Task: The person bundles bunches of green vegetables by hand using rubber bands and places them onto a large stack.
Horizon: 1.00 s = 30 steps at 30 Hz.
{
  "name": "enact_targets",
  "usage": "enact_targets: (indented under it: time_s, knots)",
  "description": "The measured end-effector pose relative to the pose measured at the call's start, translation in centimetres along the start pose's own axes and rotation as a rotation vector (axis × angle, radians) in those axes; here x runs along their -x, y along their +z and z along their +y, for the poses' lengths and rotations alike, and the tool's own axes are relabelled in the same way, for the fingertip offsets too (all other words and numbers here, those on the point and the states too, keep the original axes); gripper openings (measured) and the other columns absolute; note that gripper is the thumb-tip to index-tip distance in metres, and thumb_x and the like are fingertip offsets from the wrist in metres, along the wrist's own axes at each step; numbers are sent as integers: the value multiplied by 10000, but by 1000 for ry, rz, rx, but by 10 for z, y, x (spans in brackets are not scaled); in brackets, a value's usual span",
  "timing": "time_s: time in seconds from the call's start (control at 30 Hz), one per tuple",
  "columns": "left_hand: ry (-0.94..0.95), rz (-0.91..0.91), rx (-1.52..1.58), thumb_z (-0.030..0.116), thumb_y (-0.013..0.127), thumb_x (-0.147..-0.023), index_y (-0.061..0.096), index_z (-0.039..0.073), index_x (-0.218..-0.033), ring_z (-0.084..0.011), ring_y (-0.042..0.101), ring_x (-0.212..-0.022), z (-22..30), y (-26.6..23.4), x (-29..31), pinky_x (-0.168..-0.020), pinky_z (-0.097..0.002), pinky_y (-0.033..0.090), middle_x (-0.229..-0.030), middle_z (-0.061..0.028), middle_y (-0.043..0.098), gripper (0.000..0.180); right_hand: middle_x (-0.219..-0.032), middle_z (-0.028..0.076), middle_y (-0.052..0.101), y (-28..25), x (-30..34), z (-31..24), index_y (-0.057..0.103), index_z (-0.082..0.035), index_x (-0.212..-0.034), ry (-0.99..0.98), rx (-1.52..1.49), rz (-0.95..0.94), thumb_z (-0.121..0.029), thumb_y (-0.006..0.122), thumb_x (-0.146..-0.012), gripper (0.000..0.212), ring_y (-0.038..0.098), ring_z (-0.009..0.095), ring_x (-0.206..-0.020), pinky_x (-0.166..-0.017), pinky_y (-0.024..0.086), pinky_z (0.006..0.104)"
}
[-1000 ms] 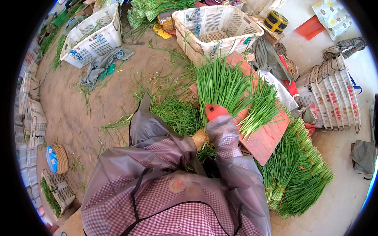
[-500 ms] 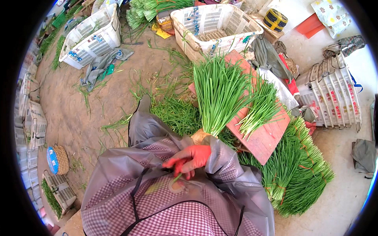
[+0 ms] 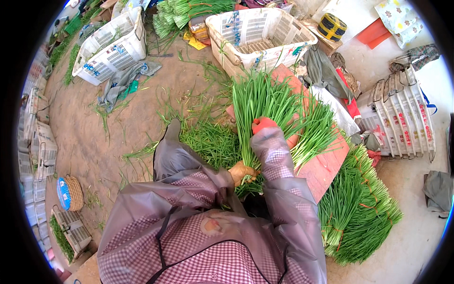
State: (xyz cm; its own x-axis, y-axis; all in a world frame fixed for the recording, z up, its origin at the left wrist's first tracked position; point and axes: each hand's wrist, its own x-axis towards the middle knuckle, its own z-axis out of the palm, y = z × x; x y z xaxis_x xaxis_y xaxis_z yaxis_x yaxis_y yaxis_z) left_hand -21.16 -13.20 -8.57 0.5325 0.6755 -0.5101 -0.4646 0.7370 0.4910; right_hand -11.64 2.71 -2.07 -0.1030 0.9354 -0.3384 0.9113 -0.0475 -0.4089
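My left hand (image 3: 243, 173), in a tan glove, is closed round the lower stems of a bunch of chives (image 3: 260, 97), whose leaves fan away from me. Higher up the same bunch, my right hand (image 3: 263, 124) in a red glove is curled into the leaves; its fingertips are partly hidden. To the right, a smaller loose heap of chives (image 3: 314, 128) lies on a reddish board (image 3: 326, 168). Beside the board are stacked several bundles of chives (image 3: 354, 213) tied with orange bands.
Loose green trimmings (image 3: 210, 139) cover the ground past my knee. A white plastic crate (image 3: 262, 40) stands beyond the board, another crate (image 3: 113, 59) at far left. Nested crates (image 3: 399, 116) lean at the right wall. A wicker basket (image 3: 73, 191) sits at left.
My right hand has moved from my lap, where it had a small green piece, up and forward onto the bunch's leaves. The left hand still holds the stems, and the bunch's leaves have shifted.
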Motion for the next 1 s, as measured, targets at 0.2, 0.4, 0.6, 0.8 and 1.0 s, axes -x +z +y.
enact_targets:
  time_s: [0.2, 0.4, 0.6, 0.8, 1.0]
  knots:
    - [-22, -36, 31, -18, 647, -713, 586, 6, -1005, -159, 577, -622, 1, 5, 0, -470, -268, 419, -862, -107, 629, 298, -799, 89, 676, 7, 4, 43, 663, -57, -973, -138, -504, 12, -173, 619, -820, 197, 633, 243, -715, -672, 502, 310]
    - [-21, -88, 59, 4, 664, -751, 623, -32, -887, -139, 569, -572, -9, -9, -8, -456, -246, 419, -762, -103, 625, 146, -694, 45, 636, -5, 63, -11, 595, -69, -918, 126, -1110, -151, -216, 608, -878, 153, 524, 124, -432, -380, 384, 271]
    - [-40, -215, -141, 104, 661, -808, 635, -33, -942, -190, 601, -860, -30, -52, -31, -740, -345, 474, -870, -95, 645, 193, -667, 40, 599, -8, 164, -81, 628, -30, -997, -166, -1561, -979, -140, 610, -882, 159, 516, 96, -462, -441, 406, 213]
    - [-252, -142, 24, 106, 662, -803, 643, -8, -973, -163, 611, -839, -5, -33, -19, -703, -322, 488, -851, -75, 646, 205, -849, 79, 671, -4, 194, -100, 586, -83, -1189, -445, -886, -785, -212, 588, -910, 308, 586, 122, -631, -597, 509, 292]
    - [-45, -112, 104, 70, 640, -781, 655, -18, -902, -143, 600, -658, 10, 8, 0, -540, -261, 455, -785, -88, 642, 150, -914, 146, 679, 2, 147, 14, 561, -66, -1236, 22, -625, -172, -232, 621, -850, 424, 657, 225, -787, -687, 521, 339]
